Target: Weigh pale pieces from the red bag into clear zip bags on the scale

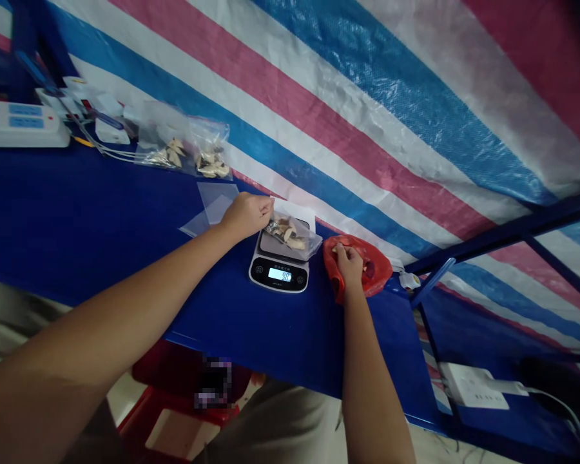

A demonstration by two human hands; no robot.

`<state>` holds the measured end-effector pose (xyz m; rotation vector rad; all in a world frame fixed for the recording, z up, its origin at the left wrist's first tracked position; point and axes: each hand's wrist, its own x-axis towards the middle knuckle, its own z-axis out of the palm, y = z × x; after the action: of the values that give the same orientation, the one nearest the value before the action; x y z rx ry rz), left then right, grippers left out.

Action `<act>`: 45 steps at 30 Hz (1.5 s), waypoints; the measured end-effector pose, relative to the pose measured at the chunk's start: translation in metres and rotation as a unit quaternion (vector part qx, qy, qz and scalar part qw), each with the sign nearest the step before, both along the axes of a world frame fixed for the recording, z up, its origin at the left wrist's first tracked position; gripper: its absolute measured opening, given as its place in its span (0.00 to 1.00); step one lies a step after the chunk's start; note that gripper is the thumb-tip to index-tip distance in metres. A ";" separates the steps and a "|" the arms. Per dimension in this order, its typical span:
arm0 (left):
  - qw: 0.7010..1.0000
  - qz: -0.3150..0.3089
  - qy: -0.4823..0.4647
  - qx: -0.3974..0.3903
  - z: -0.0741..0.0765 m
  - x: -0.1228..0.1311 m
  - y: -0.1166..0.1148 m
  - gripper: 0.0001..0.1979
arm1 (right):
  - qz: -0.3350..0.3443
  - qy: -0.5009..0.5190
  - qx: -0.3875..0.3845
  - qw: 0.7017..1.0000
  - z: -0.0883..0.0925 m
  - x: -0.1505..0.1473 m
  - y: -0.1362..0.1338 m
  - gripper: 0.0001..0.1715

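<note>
My left hand [246, 216] pinches the top edge of a clear zip bag [294, 240] lying on a black digital kitchen scale [278, 274]. The bag holds pale, flaky pieces and a dark packet. The scale's lit display seems to read 98. My right hand [350, 263] grips the crumpled red plastic bag [367, 267] just right of the scale, with something pale showing by the fingers. Two more clear bags of pale pieces [183, 154] lie farther along the blue table [101, 219]. Flat clear plastic sheets [212, 206] lie beyond my left hand.
A white power strip [19, 124] and white adapters with cables sit at the far left. Another power strip [473, 386] lies on a lower blue shelf at the right. A striped tarpaulin [367, 116] hangs behind, blue metal bars [502, 235] cross at the right, and a red stool [174, 412] stands below.
</note>
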<state>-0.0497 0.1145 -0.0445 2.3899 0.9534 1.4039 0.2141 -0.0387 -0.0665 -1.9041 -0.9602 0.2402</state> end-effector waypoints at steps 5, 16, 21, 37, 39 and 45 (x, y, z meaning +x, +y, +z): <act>0.999 0.022 -0.020 -0.018 -0.006 -0.002 0.003 0.20 | 0.008 -0.001 -0.004 1.000 -0.002 -0.001 0.004 0.20; 0.995 0.011 -0.094 -0.040 0.007 -0.006 0.000 0.08 | -0.002 0.085 0.044 0.995 0.016 -0.005 -0.009 0.23; 0.995 0.015 -0.095 -0.023 0.006 -0.005 0.002 0.06 | -0.011 0.111 0.026 0.993 0.031 0.002 -0.020 0.23; 0.997 -0.002 -0.064 -0.034 0.002 -0.002 0.002 0.04 | -0.064 -0.187 -0.156 0.968 0.052 0.030 -0.051 0.29; 0.997 -0.005 -0.063 -0.039 0.002 -0.002 0.002 0.04 | -0.070 -0.211 -0.210 0.952 0.053 0.033 -0.057 0.23; 0.997 -0.018 -0.054 -0.049 0.004 -0.002 0.000 0.04 | -0.095 -0.290 -0.232 0.923 0.067 0.036 -0.076 0.13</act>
<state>-0.0515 0.1144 -0.0408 2.2262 0.9246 1.4233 0.2497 -0.1144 0.0009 -2.5685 -1.1586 -0.2575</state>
